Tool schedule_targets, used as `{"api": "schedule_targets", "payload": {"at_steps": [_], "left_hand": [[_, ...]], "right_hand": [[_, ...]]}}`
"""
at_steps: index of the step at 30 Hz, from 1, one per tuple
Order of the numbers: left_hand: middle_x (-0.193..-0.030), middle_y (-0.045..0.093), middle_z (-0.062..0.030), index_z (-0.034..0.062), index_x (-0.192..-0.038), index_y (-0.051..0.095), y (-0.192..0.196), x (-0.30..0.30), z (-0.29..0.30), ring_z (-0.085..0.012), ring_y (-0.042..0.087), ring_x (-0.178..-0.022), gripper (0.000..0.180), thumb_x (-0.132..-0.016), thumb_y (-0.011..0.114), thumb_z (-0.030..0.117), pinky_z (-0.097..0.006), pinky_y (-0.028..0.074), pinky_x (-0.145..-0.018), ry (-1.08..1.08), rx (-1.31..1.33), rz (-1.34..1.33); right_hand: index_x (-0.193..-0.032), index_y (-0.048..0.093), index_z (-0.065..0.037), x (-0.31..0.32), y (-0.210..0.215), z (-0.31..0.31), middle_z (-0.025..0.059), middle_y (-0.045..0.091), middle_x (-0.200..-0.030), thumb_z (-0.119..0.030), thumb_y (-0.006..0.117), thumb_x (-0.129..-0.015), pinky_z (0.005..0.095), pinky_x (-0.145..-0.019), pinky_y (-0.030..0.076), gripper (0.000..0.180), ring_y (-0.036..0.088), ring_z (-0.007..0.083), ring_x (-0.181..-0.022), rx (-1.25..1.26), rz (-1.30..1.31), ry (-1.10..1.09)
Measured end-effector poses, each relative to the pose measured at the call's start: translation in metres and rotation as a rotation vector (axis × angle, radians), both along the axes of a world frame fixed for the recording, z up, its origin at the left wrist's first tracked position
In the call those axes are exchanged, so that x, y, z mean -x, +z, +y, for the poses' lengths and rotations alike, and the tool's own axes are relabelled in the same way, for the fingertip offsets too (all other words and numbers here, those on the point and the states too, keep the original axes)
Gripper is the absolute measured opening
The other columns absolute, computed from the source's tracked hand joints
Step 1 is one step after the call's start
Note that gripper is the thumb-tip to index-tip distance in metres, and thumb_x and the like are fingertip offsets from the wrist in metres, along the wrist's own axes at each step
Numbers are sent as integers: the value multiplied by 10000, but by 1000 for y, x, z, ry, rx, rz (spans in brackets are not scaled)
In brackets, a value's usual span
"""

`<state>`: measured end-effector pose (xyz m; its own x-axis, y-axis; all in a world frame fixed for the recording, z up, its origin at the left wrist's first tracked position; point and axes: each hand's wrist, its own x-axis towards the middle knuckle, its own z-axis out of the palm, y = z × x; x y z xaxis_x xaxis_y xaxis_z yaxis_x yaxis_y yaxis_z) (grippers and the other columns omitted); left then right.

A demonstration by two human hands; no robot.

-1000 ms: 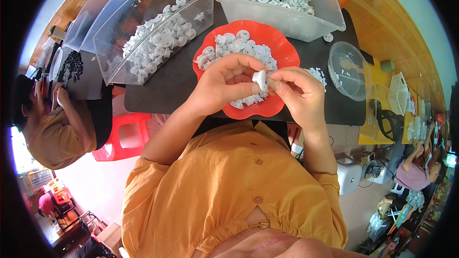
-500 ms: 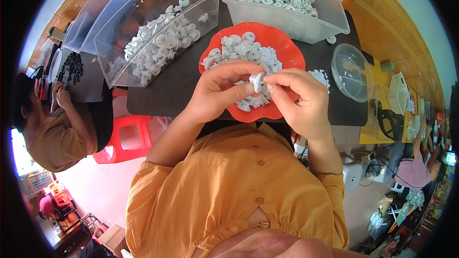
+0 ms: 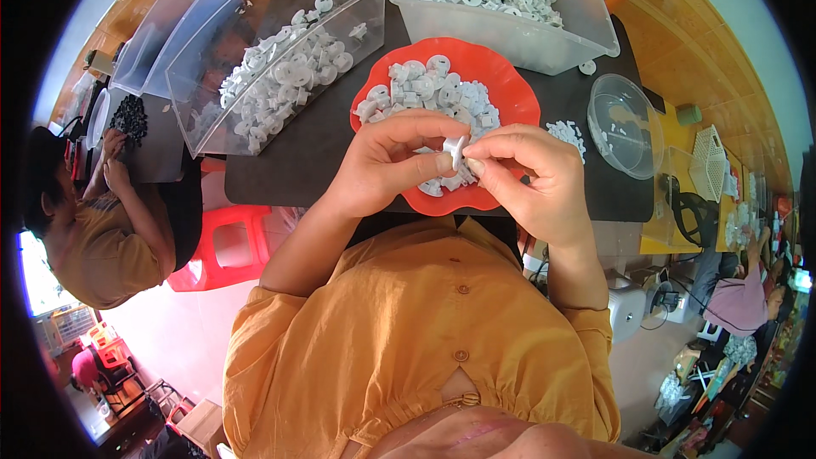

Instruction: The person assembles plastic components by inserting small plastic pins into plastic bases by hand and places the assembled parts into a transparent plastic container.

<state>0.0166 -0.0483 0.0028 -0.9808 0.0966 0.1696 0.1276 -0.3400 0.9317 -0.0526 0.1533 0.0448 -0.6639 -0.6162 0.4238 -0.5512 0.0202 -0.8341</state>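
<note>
Both hands [image 3: 463, 172] pinching white part [image 3: 453, 150]

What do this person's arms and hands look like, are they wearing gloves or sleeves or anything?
No gloves: both the left hand and right hand are bare, with no rings, watch or bracelets that I can see. The forearms are bare too. Short, loose sleeves of an orange buttoned top end near the elbows, gathered at the edge.
</note>
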Motion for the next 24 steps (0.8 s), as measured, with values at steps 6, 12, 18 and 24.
{"api": "schedule_targets", "payload": {"at_steps": [6,12,18,24], "left_hand": [[-1174,608,-94,-16,-1212,654,2,-1,-1,-175,615,-1064,350,-866,675,-66,-297,537,-860,-79,-116,-27],[-1190,609,-97,-20,-1204,660,3,-4,6,-179,617,-1068,346,-863,680,-73,-285,535,-861,56,77,22],[-1172,617,-95,2,-1214,660,0,-5,11,-182,619,-1059,337,-881,686,-39,-306,534,-878,40,-170,31],[-1151,617,-88,0,-1218,656,0,-7,18,-181,615,-1060,335,-886,688,-29,-314,528,-893,90,-173,35]], "right_hand": [[-933,711,-8,-1,-2,0,104,715,-872,66,688,-804,283,-671,552,150,692,188,-749,25,-34,-13],[-944,681,-3,-3,-3,-1,81,709,-885,41,680,-849,263,-681,550,104,689,134,-777,-22,-131,-35],[-1006,642,2,-1,-23,-7,29,648,-874,-37,697,-908,229,-659,498,119,611,79,-766,255,-500,78],[-968,631,5,-10,-34,-18,28,589,-930,-71,693,-923,233,-650,467,108,581,85,-773,373,-560,45]]}}
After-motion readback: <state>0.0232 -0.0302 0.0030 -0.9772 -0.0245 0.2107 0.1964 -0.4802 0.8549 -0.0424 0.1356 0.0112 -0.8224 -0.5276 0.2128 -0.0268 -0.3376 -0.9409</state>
